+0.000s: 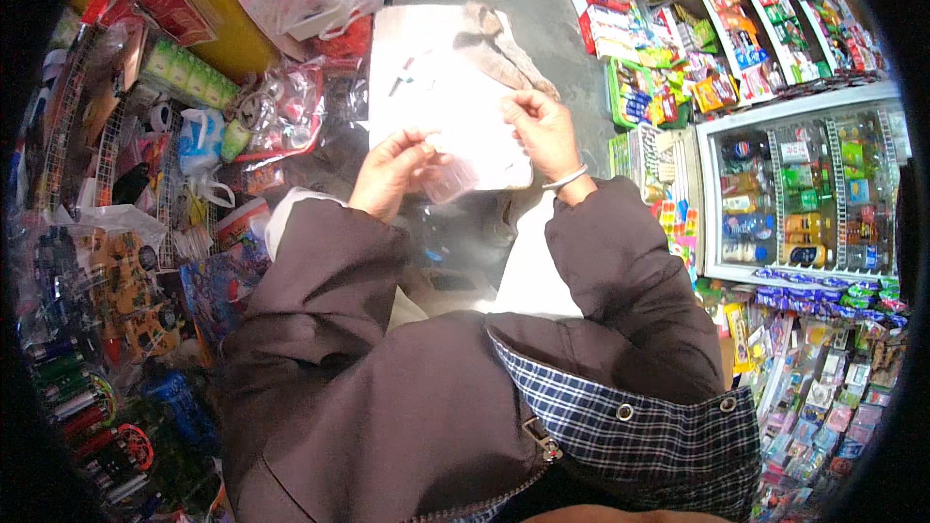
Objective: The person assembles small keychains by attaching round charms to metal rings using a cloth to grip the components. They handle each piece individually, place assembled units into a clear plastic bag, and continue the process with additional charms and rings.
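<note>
At L fingers (411, 142), body side, is pinkish clear plastic pc (455, 179).

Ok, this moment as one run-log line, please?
left hand: at pinkish translucent item, grip unclear | right hand: over white surface, hold lost in glare | nearby: brown cloth, drinks cooler

1. The head view looked down from head height, facing forward.
2. The jacket (339, 397) lay nearest, along the lower edge; the left hand (392, 169) and right hand (544, 136) sat farther off, near mid-view.
3. Its fisheye circle reached the fridge (708, 203) at right.
</note>
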The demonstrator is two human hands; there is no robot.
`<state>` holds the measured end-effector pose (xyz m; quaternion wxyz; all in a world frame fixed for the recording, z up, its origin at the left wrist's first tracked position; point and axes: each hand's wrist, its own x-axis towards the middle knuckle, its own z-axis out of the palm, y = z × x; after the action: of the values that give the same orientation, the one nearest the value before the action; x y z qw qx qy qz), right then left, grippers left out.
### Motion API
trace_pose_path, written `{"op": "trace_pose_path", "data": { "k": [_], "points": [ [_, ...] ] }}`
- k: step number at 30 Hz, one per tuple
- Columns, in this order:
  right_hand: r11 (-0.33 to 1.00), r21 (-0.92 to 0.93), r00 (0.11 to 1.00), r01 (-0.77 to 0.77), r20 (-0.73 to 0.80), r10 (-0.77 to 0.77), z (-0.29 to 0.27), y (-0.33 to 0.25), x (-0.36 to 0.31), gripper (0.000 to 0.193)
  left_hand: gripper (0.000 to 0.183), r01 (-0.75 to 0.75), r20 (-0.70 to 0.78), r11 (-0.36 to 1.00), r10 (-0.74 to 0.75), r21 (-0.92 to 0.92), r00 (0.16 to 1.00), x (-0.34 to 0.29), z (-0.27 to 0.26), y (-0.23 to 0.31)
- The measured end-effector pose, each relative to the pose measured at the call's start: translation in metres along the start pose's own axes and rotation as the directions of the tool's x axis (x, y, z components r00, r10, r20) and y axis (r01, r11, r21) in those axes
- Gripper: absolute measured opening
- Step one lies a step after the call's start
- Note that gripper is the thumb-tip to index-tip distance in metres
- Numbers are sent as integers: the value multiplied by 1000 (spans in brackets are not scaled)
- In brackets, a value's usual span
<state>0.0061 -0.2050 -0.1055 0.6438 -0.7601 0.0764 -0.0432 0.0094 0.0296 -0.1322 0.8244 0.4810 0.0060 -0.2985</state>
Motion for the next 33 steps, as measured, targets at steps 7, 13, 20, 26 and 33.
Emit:
{"op": "trace_pose_path", "data": {
  "k": [7,13,20,26,33],
  "points": [
    [883,-392,923,257,-170,-344,1,28,96,34,25,-31,38,994,35,-107,999,21,-1,0],
    [803,-572,887,169,-267,-377,36,14,147,58,25,-36,81,987,49,-158,995,34,-4,4],
    [704,-710,959,-3,-200,-198,29,26,180,41,23,22,93,992,-10,-125,996,44,-10,9],
    [934,332,988,132,-125,-95,-68,-5,123,21,24,-101,68,994,104,-46,992,41,-6,12],
    [602,793,996,91,-72,-55,-117,-37,14,43,23,-75,99,993,84,-89,992,33,23,17]
  ]
}}
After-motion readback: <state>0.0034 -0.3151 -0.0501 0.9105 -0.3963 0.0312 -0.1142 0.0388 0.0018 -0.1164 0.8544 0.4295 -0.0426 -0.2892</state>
